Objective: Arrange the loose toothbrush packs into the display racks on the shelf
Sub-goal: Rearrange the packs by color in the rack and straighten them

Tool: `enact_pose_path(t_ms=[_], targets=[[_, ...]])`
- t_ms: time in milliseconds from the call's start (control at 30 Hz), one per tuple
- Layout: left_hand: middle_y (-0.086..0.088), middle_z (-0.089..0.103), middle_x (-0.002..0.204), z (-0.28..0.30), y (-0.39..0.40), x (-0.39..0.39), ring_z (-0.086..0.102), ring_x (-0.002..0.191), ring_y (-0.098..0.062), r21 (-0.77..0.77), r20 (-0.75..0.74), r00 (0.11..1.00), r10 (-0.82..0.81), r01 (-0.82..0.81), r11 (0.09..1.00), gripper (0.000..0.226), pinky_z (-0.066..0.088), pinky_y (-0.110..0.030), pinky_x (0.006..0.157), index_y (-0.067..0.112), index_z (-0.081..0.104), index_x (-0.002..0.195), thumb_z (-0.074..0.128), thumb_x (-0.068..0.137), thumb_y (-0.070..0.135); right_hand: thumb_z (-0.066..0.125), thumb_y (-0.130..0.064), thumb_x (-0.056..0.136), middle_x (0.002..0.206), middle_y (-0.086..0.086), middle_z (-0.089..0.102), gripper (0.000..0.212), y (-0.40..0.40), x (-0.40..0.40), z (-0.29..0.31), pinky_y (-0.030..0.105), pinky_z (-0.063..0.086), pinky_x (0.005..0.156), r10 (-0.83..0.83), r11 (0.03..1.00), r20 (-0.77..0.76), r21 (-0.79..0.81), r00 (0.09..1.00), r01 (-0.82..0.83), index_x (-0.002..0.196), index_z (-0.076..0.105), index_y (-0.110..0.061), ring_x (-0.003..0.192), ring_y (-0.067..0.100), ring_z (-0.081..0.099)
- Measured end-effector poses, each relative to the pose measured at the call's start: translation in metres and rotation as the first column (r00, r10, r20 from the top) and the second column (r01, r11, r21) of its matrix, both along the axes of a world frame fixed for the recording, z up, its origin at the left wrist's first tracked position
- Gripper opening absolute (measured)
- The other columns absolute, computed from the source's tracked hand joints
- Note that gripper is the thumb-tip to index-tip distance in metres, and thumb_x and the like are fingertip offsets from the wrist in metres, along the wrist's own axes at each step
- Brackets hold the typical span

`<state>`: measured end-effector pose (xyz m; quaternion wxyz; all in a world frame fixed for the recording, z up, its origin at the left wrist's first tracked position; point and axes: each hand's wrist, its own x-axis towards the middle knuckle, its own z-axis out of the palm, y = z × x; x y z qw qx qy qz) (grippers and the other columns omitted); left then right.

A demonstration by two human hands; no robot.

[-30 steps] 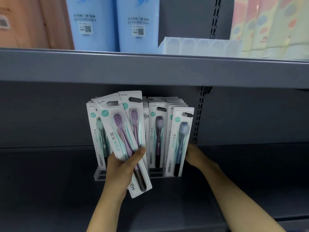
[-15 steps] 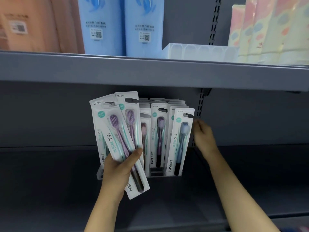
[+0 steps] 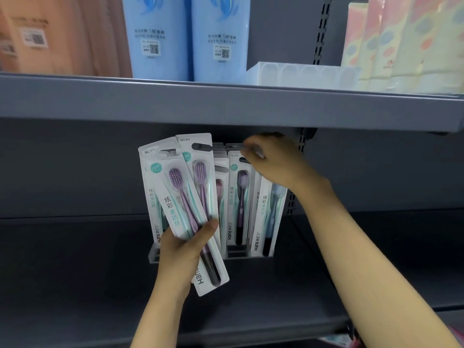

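My left hand (image 3: pixel 180 249) grips a fan of loose toothbrush packs (image 3: pixel 173 197), white cards with purple brushes, tilted in front of the rack's left side. The clear display rack (image 3: pixel 236 252) stands on the lower shelf (image 3: pixel 75 272) and holds several upright toothbrush packs (image 3: pixel 234 197) in rows. My right hand (image 3: pixel 276 162) reaches over the rack's right rows, and its curled, blurred fingers pinch the top edge of a racked pack. A pack with a pale blue brush (image 3: pixel 263 222) stands at the front right, partly hidden by my right wrist.
The upper shelf (image 3: pixel 226 104) hangs close above the pack tops. On it stand blue bottles (image 3: pixel 160 33), a clear plastic tray (image 3: pixel 301 74), pastel packets (image 3: pixel 406 41) and a brown box (image 3: pixel 62 33). Bare grey shelf lies left and right of the rack.
My right hand has risen from the rack's lower right side to the tops of the racked packs. My left hand keeps its fan of packs in nearly the same place.
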<state>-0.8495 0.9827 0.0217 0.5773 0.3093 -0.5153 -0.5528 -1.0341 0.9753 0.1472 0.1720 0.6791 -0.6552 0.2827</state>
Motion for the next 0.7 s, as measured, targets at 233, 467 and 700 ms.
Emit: enact_pose_path(t_ms=[233, 467, 700], targets=[[0.003, 0.075, 0.093, 0.001, 0.003, 0.006, 0.070, 0.090, -0.014, -0.007, 0.014, 1.000, 0.007, -0.007, 1.000, 0.030, 0.056, -0.025, 0.074, 0.021, 0.069, 0.105, 0.072, 0.079, 0.006, 0.058, -0.027, 0.091, 0.126, 0.011, 0.059, 0.041, -0.023, 0.004, 0.001, 0.032, 0.044, 0.089, -0.043, 0.986, -0.083, 0.156, 0.996, 0.055, 0.129, 0.051, -0.015, 0.112, 0.029, 0.055], [0.003, 0.075, 0.100, 0.000, 0.005, 0.013, 0.070, 0.095, -0.012, 0.000, 0.014, 1.000, 0.014, -0.014, 1.000, 0.037, 0.053, -0.031, 0.084, 0.016, 0.067, 0.113, 0.072, 0.078, 0.006, 0.051, -0.021, 0.095, 0.107, 0.013, 0.064, 0.022, -0.019, 0.003, -0.002, 0.026, 0.034, 0.070, -0.031, 0.992, -0.093, 0.116, 0.995, 0.042, 0.113, 0.053, -0.009, 0.097, 0.031, 0.058], [0.007, 0.075, 0.095, 0.004, 0.007, 0.014, 0.071, 0.090, -0.009, -0.006, 0.035, 0.999, -0.007, 0.007, 1.000, 0.032, 0.057, -0.027, 0.082, 0.021, 0.067, 0.106, 0.071, 0.080, 0.004, 0.046, -0.014, 0.097, 0.109, 0.013, 0.062, 0.018, -0.017, 0.002, 0.001, 0.026, 0.033, 0.070, -0.009, 0.984, -0.053, 0.178, 0.999, 0.018, 0.111, 0.052, -0.006, 0.096, 0.026, 0.055]])
